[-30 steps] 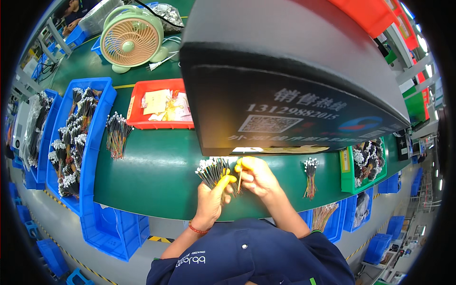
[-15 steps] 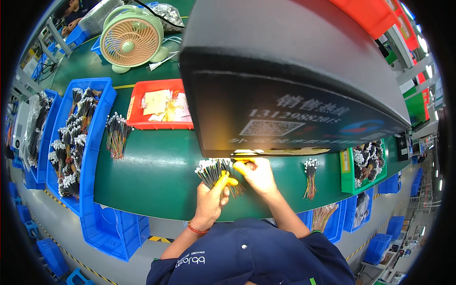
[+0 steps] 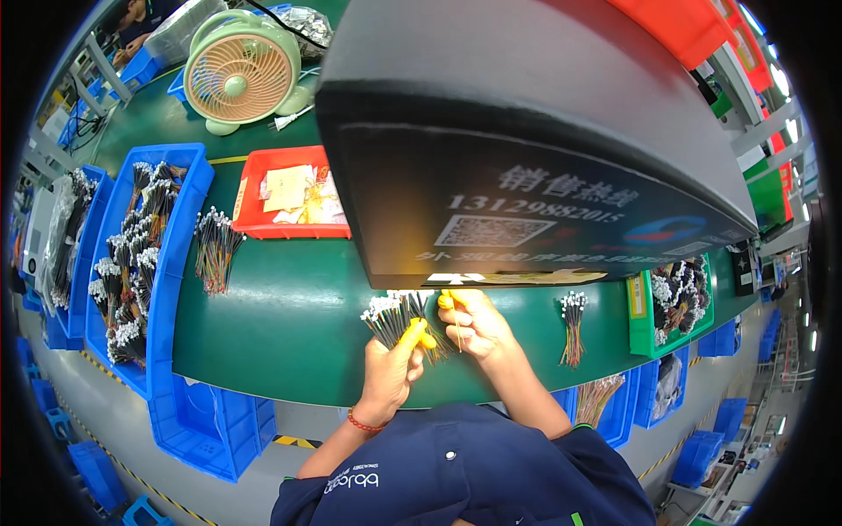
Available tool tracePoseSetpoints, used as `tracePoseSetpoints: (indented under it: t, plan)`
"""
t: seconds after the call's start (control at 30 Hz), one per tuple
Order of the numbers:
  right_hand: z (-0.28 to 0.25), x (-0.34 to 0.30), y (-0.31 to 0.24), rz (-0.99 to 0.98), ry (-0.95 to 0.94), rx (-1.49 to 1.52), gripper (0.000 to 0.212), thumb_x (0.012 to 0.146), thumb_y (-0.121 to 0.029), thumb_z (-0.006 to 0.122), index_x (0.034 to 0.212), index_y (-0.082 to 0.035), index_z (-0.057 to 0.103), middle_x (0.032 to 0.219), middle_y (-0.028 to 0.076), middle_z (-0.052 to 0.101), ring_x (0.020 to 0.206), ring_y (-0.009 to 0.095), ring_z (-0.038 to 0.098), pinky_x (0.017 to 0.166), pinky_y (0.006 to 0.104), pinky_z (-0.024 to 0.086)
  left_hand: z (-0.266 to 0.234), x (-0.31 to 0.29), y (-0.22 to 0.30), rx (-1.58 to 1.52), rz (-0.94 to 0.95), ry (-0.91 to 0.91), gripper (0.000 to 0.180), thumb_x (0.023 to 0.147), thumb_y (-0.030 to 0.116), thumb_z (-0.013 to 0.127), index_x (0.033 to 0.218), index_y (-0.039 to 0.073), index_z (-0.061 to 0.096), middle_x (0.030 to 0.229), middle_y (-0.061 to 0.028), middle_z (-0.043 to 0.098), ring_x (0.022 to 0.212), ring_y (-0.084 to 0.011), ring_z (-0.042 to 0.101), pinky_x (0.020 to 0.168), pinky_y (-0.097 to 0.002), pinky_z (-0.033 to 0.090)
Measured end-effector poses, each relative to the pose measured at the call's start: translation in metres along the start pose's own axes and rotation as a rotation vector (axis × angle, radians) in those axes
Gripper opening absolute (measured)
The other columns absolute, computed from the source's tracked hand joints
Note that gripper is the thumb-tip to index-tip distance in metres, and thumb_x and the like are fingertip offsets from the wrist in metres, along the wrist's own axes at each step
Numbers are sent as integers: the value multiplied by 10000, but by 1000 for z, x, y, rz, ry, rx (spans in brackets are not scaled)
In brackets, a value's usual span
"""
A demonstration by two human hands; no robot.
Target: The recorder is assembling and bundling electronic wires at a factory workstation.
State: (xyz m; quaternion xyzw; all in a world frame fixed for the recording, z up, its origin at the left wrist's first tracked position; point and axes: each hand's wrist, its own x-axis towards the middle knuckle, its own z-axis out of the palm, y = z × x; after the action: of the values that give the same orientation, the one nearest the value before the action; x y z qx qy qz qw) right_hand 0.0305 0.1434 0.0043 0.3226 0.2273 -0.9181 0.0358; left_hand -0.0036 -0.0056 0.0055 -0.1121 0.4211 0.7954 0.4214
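My left hand [image 3: 386, 373], with yellow finger covers on thumb and finger, is closed round a bundle of wire harnesses [image 3: 384, 317]. White connectors fan out at the bundle's upper end. Just right of it, my right hand [image 3: 482, 331] pinches a thin wire [image 3: 458, 333] between yellow-covered fingertips at the lower edge of a black box [image 3: 526, 175]. That wire's upper end is hidden by the fingers and box. A smaller bundle of wire harnesses [image 3: 573, 326] lies on the green table [image 3: 272, 333], right of my hands; another bundle [image 3: 217, 250] lies to the left.
The black box overhangs the work spot. A red tray [image 3: 254, 230] holds bags and paper. A long blue bin [image 3: 167, 316] at left and a green bin [image 3: 645, 333] at right hold more harnesses. A green fan [image 3: 237, 85] stands behind; a person [image 3: 136, 31] is far left.
My right hand has drawn slightly away from the left-hand bundle, and a thin wire now shows hanging from its fingers. My left hand keeps its grip. The box appears slightly further left.
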Motion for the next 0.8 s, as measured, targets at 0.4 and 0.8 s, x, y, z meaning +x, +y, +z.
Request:
tracePoseSetpoints:
  t: [0.4,0.8]
  plan:
    - [2,-2,21,-653,-74,-779,132,780,-106,578,806,22,560,696,38,539,439,25,366,378,170,304,3,0,0,2,-16,12,61,816,81,533,863,42,527,678,-51,558,432,-29,395,321,-151,269]
    - [2,-2,-2,-53,-26,2,182,846,-144,441,744,-10,511,606,6,468,387,21,322,284,145,260,-3,1,2,-43,-10,-43,102,849,116,465,913,45,500,733,-75,581,505,-54,447,346,-163,310]
